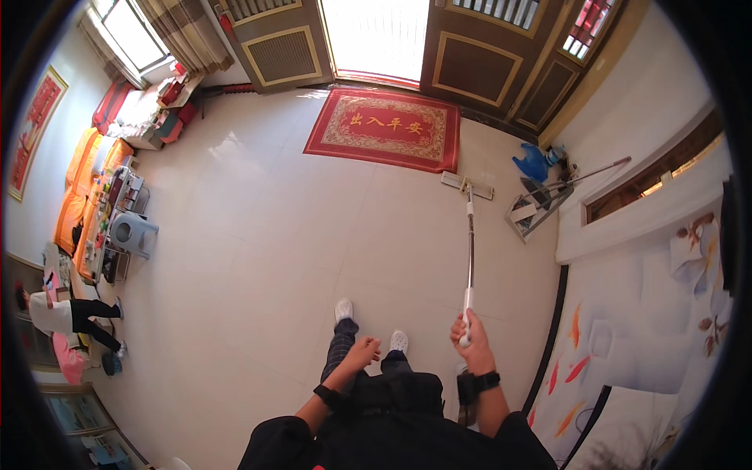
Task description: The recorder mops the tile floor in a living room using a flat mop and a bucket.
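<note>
My right hand (471, 338) is wrapped round the white grip at the near end of a flat mop (471, 251). Its thin metal pole runs away from me across the pale tiled floor (274, 211). At the far end the wide flat head lies on the floor, just short of the near right corner of a red patterned doormat (329, 147). My left hand (363, 354) hovers in front of my body above my leg, fingers curled in and nothing visible in them. Both wrists wear black bands.
Right of the mop head stand a grey dustpan (523, 221) with a long handle and a blue plastic bag (533, 162). Double doors (474, 69) stand at the far side. On the left are an orange-covered sofa (72, 211), a grey stool (131, 232) and another person (55, 315).
</note>
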Tool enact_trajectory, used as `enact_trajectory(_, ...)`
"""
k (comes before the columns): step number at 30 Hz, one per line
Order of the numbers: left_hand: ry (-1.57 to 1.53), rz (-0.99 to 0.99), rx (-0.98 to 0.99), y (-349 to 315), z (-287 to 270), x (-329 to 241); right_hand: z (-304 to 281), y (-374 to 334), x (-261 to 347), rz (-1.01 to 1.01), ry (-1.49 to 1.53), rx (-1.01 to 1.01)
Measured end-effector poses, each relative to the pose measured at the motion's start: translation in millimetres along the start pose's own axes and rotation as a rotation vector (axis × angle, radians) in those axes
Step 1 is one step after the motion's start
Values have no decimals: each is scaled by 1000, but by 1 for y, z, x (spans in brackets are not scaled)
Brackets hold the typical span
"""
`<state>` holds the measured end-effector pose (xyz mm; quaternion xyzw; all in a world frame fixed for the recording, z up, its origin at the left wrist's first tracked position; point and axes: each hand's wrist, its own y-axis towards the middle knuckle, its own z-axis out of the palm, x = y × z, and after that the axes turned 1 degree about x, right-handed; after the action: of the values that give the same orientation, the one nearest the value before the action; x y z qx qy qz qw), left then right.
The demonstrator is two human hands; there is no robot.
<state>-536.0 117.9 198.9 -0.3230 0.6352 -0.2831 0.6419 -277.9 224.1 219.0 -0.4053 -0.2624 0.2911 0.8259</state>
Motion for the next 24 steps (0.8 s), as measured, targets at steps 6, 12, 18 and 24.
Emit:
enact_trajectory(6,143,3,455,68,6,-79,41,-35,-27,-28,109,-49)
enact_trajectory(12,469,173,965,113,32,-172,117,-119,-60,-47,375,-60)
enact_trajectory(18,638,196,1332,113,76,-228,158,-126,-81,-76,510,-41)
enact_trajectory(24,678,55,1544,119,85,-276,179,-121,-31,-99,572,66)
